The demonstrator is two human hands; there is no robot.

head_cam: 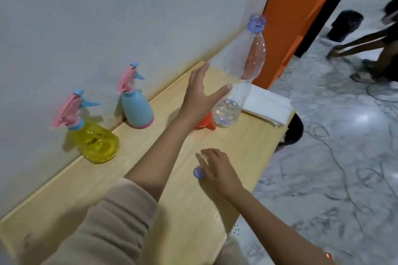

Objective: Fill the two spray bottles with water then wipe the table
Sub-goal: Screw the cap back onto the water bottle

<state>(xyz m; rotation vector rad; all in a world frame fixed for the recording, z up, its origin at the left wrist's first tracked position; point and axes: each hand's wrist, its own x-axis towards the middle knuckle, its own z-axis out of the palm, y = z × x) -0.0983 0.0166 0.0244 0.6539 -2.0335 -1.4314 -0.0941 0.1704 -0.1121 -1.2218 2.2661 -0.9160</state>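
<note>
A yellow spray bottle [97, 142] and a light blue spray bottle [136, 109], both with pink and blue trigger heads, stand against the wall on the wooden table [172, 211]. A tall clear water bottle [243, 64] with little water at its bottom stands further right. My left hand [201, 92] is spread open right beside it, thumb near its side, not gripping. My right hand [219, 168] rests low on the table with fingers on a blue bottle cap [199, 172]. An orange funnel [206, 123] lies partly hidden behind my left wrist.
A folded white cloth [267, 103] lies at the table's far right end. An orange panel [301, 6] stands behind it. Cables run over the marble floor [333, 157] on the right, where another person's arms reach down beside a dark bin.
</note>
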